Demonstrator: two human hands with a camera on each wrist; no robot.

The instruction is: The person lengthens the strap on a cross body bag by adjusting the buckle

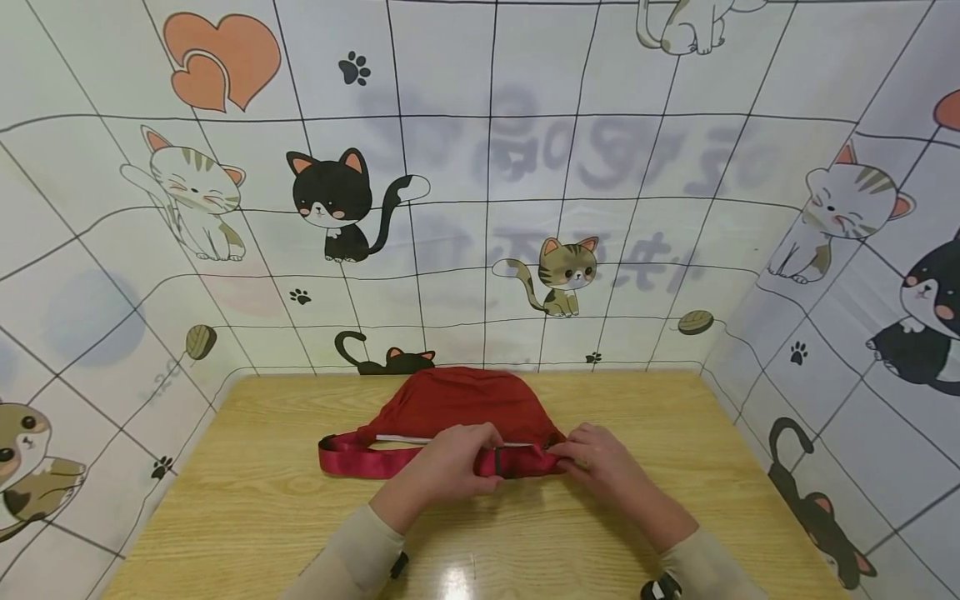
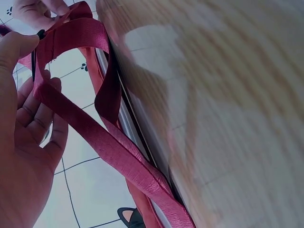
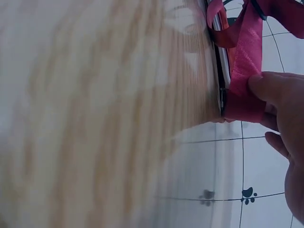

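A red waist bag (image 1: 465, 404) lies on the wooden table, a white zipper line along its near edge. Its crimson webbing strap (image 1: 367, 462) loops out at the left and runs across the front of the bag. My left hand (image 1: 453, 462) pinches the strap beside a black slider (image 1: 498, 461), thumb below and fingers above. At the bag's right end, my right hand (image 1: 600, 458) grips the strap between thumb and fingers, as the right wrist view also shows. In the left wrist view the strap (image 2: 118, 161) hangs in a loose, twisted loop past the left palm.
The glossy wooden tabletop (image 1: 285, 533) spreads around the bag. White sheeting (image 1: 457, 167) printed with cats and grid lines stands behind the table and along both sides. Black wrist gear (image 1: 660, 587) sits at the right cuff.
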